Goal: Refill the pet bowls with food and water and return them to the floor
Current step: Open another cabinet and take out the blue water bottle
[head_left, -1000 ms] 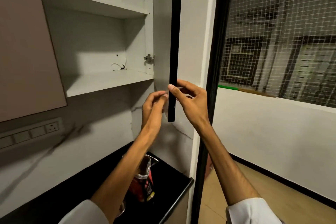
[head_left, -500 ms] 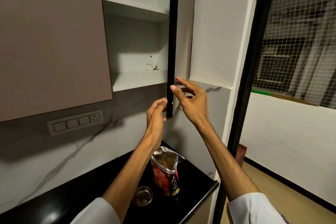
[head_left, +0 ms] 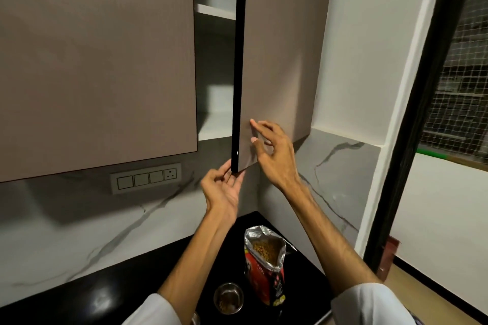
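An open red pet food bag [head_left: 265, 264] stands upright on the black counter [head_left: 111, 287], kibble showing at its mouth. Left of the bag sits a small steel bowl [head_left: 228, 298] with a little kibble in it. Both hands are up at the wall cabinet door [head_left: 277, 60], which stands nearly closed. My left hand [head_left: 224, 190] pinches the door's bottom corner at its black edge strip. My right hand [head_left: 272, 150] has its fingertips spread on the door's front face.
A closed cabinet door [head_left: 97, 60] hangs on the left, with a switch and socket plate [head_left: 146, 178] below it on the marble wall. White shelves [head_left: 215, 124] show through the door gap. A black door frame [head_left: 412, 113] and a netted window [head_left: 462, 87] stand right.
The cabinet door has swung from wide open to nearly closed. My right hand moved from the door's edge onto its front face. The view shifted left and down, showing the bag and bowl.
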Demonstrator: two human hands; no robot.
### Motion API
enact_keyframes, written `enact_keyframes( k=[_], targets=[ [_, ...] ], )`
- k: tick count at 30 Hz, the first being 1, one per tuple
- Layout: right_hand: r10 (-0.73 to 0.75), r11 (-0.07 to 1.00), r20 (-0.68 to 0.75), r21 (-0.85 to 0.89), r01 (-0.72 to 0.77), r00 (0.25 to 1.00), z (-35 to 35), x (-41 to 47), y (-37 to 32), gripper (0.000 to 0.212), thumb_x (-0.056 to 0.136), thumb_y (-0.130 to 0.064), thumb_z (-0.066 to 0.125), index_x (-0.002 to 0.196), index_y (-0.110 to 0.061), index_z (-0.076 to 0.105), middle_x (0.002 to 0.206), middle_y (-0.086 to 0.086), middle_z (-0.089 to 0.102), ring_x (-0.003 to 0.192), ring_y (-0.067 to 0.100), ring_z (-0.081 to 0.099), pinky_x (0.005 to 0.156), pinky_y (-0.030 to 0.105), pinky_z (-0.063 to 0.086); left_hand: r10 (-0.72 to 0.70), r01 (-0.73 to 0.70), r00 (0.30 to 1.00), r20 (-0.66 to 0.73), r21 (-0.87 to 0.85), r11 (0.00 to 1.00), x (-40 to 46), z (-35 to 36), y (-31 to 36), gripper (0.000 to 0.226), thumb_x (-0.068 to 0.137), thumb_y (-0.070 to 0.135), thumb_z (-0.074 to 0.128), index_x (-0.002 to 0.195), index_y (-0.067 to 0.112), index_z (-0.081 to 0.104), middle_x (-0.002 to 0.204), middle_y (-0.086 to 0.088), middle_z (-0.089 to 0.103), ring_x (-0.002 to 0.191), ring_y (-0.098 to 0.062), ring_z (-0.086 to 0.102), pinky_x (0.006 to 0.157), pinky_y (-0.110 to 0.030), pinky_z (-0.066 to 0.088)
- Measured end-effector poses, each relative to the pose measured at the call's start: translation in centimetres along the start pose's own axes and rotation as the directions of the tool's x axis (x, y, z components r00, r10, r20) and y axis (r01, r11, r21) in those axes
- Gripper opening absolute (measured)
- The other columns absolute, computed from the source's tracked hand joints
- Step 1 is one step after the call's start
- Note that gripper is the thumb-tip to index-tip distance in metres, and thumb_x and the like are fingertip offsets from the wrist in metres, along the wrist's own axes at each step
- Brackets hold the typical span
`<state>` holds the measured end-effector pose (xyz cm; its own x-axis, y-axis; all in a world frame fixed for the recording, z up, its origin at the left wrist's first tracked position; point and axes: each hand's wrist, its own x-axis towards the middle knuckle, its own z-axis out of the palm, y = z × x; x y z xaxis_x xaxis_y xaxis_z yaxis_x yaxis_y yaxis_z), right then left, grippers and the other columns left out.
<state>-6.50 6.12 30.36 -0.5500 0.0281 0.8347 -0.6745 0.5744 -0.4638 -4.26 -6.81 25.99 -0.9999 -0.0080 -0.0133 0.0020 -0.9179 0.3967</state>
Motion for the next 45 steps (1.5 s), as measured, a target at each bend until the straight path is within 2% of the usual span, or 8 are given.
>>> enact_keyframes(
  k=[8, 13, 22, 27, 30, 37, 40, 45],
  targets=[
    [-0.089, 0.991, 0.098, -0.090, 0.098, 0.991, 4.0, 1.8, 2.4, 0.057, 0.096, -0.018, 0.057, 0.153, -0.022, 0.053, 0.145, 0.009, 0.044, 0.134, 0.016, 0.045, 0.102, 0.001, 0.030, 0.012, -0.034, 0.993, -0.122, -0.180, 0.983, 3.8, -0.9, 1.1, 0.038, 0.086, 0.007, 0.028, 0.104, -0.004, 0.059, 0.134, -0.027, 0.058, 0.129, -0.040, 0.054, 0.115, -0.049, 0.040],
    [-0.119, 0.984, 0.096, -0.121, 0.131, 0.988, 7.1, 3.2, 3.8, 0.062, 0.095, -0.014, 0.064, 0.154, -0.027, 0.050, 0.148, 0.007, 0.040, 0.137, 0.018, 0.042, 0.111, 0.029, 0.041, 0.050, -0.080, 0.986, -0.162, -0.181, 0.980, 6.2, -1.0, 2.1, 0.033, 0.086, 0.007, 0.026, 0.092, 0.000, 0.058, 0.131, -0.027, 0.058, 0.127, -0.039, 0.055, 0.115, -0.049, 0.040],
    [-0.146, 0.978, 0.111, -0.137, 0.160, 0.983, 11.3, 5.2, 5.2, 0.066, 0.093, -0.015, 0.062, 0.156, -0.027, 0.047, 0.152, 0.012, 0.039, 0.140, 0.026, 0.042, 0.109, 0.039, 0.046, 0.144, -0.174, 0.966, -0.214, -0.128, 0.976, 10.1, -1.1, 3.4, 0.028, 0.087, 0.007, 0.028, 0.099, 0.003, 0.053, 0.131, -0.024, 0.050, 0.122, -0.038, 0.050, 0.111, -0.046, 0.043],
    [-0.153, 0.976, 0.128, -0.137, 0.171, 0.980, 12.7, 5.8, 6.0, 0.065, 0.092, -0.015, 0.059, 0.155, -0.024, 0.048, 0.156, 0.014, 0.038, 0.143, 0.029, 0.040, 0.110, 0.048, 0.049, 0.174, -0.201, 0.962, -0.210, -0.113, 0.973, 11.2, -1.0, 3.7, 0.025, 0.087, 0.007, 0.027, 0.091, 0.004, 0.052, 0.109, -0.019, 0.056, 0.106, -0.036, 0.058, 0.102, -0.045, 0.047],
    [-0.164, 0.974, 0.116, -0.136, 0.179, 0.980, 13.2, 5.9, 6.5, 0.063, 0.092, -0.014, 0.061, 0.153, -0.023, 0.050, 0.157, 0.013, 0.037, 0.144, 0.029, 0.038, 0.108, 0.049, 0.051, 0.186, -0.211, 0.961, -0.203, -0.110, 0.971, 11.7, -1.2, 3.8, 0.025, 0.086, 0.007, 0.028, 0.092, 0.002, 0.052, 0.106, -0.018, 0.055, 0.100, -0.036, 0.059, 0.100, -0.046, 0.048],
    [-0.184, 0.971, 0.116, -0.136, 0.199, 0.976, 13.5, 6.1, 7.2, 0.065, 0.092, -0.016, 0.063, 0.155, -0.025, 0.048, 0.159, 0.013, 0.036, 0.143, 0.028, 0.039, 0.100, 0.051, 0.055, 0.205, -0.230, 0.959, -0.194, -0.116, 0.966, 12.5, -1.5, 3.6, 0.032, 0.086, 0.008, 0.029, 0.104, 0.004, 0.055, 0.125, -0.022, 0.056, 0.135, -0.039, 0.047, 0.103, -0.048, 0.048],
    [-0.184, 0.972, 0.130, -0.125, 0.200, 0.974, 13.4, 6.1, 7.2, 0.063, 0.094, -0.023, 0.062, 0.155, -0.023, 0.048, 0.160, 0.014, 0.034, 0.145, 0.030, 0.038, 0.102, 0.052, 0.054, 0.216, -0.234, 0.956, -0.197, -0.078, 0.969, 12.0, -1.2, 3.4, 0.026, 0.087, 0.008, 0.030, 0.096, 0.004, 0.055, 0.152, -0.022, 0.040, 0.132, -0.035, 0.048, 0.099, -0.045, 0.049],
    [-0.142, 0.989, 0.142, -0.013, 0.145, 0.980, 12.7, 5.6, 6.5, 0.058, 0.092, -0.029, 0.064, 0.149, -0.020, 0.056, 0.161, 0.009, 0.034, 0.147, 0.027, 0.038, 0.113, 0.044, 0.046, 0.230, -0.237, 0.953, -0.199, -0.010, 0.971, 11.5, -1.8, 3.7, 0.024, 0.086, 0.010, 0.032, 0.090, 0.002, 0.055, 0.148, -0.026, 0.047, 0.110, -0.036, 0.063, 0.095, -0.046, 0.050]
  ],
)
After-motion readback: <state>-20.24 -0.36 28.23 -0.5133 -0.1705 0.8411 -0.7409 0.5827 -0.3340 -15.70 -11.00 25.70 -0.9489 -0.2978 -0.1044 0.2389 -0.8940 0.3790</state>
